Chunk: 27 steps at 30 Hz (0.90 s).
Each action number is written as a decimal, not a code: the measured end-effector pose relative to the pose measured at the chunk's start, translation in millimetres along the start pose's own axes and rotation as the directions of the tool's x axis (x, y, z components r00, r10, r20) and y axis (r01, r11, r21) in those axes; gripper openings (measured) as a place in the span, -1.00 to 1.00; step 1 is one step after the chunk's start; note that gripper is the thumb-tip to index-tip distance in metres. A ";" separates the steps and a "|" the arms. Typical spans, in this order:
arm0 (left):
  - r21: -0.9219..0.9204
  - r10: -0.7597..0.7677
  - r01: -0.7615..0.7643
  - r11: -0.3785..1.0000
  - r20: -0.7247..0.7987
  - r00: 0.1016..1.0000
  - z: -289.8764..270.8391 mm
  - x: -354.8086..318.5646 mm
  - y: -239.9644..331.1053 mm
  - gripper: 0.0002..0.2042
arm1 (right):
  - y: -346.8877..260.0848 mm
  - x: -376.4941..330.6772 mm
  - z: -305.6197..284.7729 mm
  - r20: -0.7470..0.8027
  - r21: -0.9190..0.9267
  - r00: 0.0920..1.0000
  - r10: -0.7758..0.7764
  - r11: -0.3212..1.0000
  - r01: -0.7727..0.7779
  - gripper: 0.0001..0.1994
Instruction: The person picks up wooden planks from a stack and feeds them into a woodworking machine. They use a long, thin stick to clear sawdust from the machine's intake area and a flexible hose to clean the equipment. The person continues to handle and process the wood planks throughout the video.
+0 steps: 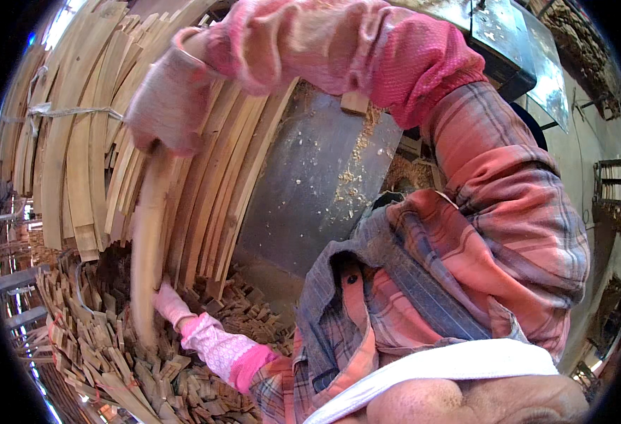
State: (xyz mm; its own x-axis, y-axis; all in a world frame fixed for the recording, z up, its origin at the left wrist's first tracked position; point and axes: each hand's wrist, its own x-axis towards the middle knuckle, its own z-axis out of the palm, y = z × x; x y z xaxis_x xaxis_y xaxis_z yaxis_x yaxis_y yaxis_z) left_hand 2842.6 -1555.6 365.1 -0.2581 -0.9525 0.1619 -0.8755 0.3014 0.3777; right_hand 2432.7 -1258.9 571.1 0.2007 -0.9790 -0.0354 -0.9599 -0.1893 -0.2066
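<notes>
My right hand [166, 106], in a worn pale glove, reaches across the top of the view over a stack of wooden slats. Its fingers are closed on the upper end of a long, pale wooden slat [149, 233]. That slat hangs lengthwise toward the pile below, its lower part smeared by motion. My left hand [172, 304], in a light pink glove, is low beside the same slat, at its right edge. The slat hides the left fingers, so their grip cannot be made out.
Long slats [77, 141] stand close together at the left, some tied with a pale strip [70, 111]. A heap of short wood offcuts [134, 381] lies below. A grey metal surface [296, 184] bears wood shavings and a small wood block [354, 103]. Dark metal machinery [505, 49] stands at upper right.
</notes>
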 end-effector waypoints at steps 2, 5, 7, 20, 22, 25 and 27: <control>-0.283 0.010 -0.015 0.959 -0.020 1.000 -20.3 -38.8 13.3 -0.50 | 7.6 -11.1 54.2 -0.092 -0.107 0.996 -0.021 0.994 0.011 -0.75; -0.643 -0.016 -0.102 0.759 -0.175 0.984 -34.0 -82.9 25.1 -0.51 | 31.7 -14.2 176.6 -0.306 -0.302 0.951 -0.033 0.951 -0.064 -0.81; -0.719 -0.049 -0.167 0.674 -0.269 0.962 -32.0 -123.4 48.2 -0.58 | 39.4 -21.6 239.8 -0.260 -0.223 0.965 -0.029 0.974 -0.031 -0.79; -0.009 0.530 -0.606 0.796 0.495 0.688 107.9 -238.5 136.9 -0.33 | 84.3 -65.8 316.1 -0.269 0.237 0.911 0.314 0.938 -0.253 -0.59; -0.056 0.605 -0.657 0.752 0.455 0.654 123.0 -237.3 165.8 -0.36 | 93.3 -79.5 313.0 -0.306 0.229 0.857 0.414 0.906 -0.356 -0.64; -0.177 0.751 -0.742 0.646 0.322 0.577 159.5 -238.2 204.1 -0.38 | 122.3 -96.0 319.7 -0.412 0.187 0.687 0.599 0.793 -0.580 -0.72; 0.020 0.743 -0.774 0.632 0.269 0.613 172.5 -253.9 249.1 -0.39 | 141.4 -111.4 317.4 -0.472 0.141 0.613 0.634 0.741 -0.657 -0.71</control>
State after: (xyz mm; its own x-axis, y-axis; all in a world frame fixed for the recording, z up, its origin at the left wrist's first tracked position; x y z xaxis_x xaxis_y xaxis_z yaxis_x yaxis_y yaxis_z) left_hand 2619.6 -1246.3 260.9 -0.9185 -0.3721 0.1341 -0.3618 0.9274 0.0953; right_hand 2336.6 -1152.7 235.4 -0.5775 -0.7556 0.3091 -0.8152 0.5135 -0.2677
